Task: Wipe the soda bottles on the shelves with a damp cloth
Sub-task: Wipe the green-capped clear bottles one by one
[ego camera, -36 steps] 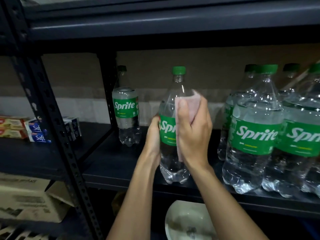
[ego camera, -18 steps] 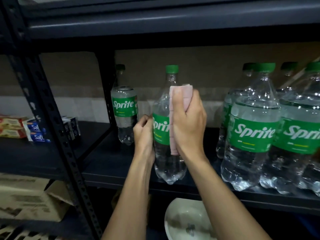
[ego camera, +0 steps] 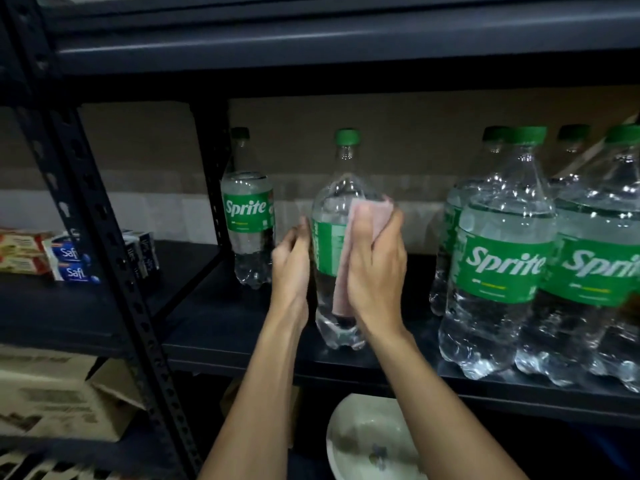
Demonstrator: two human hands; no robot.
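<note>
Sprite bottle (ego camera: 341,188): A clear plastic bottle with a green cap and a green label is seen upright at the centre of the view. The label is turned so that only small print shows. Whether its base rests on the shelf (ego camera: 214,327) or is lifted just off it cannot be told.
Pink cloth (ego camera: 367,216): It is folded and pressed flat against the bottle's right front, with a strip hanging below the palm.
Right hand (ego camera: 377,268): Its fingers are curled round the bottle's side, and the cloth is clamped under them.
Left hand (ego camera: 291,261): Its fingers are bent close together against the bottle's left side at label height.
Small Sprite bottle (ego camera: 247,216): It is set at 9 o'clock of the held bottle, apart from the left hand and beside the rear post.
Large Sprite bottles (ego camera: 502,265): They are packed touching at 3 o'clock, with a dark gap left beside the right hand.
Upper shelf (ego camera: 346,39): It is seen at 12 o'clock, with room left above the cap.
Front post (ego camera: 104,237): It is slanted at 8 o'clock, well apart.
White bowl (ego camera: 370,441): It is seen at 6 o'clock, below the shelf edge.
</note>
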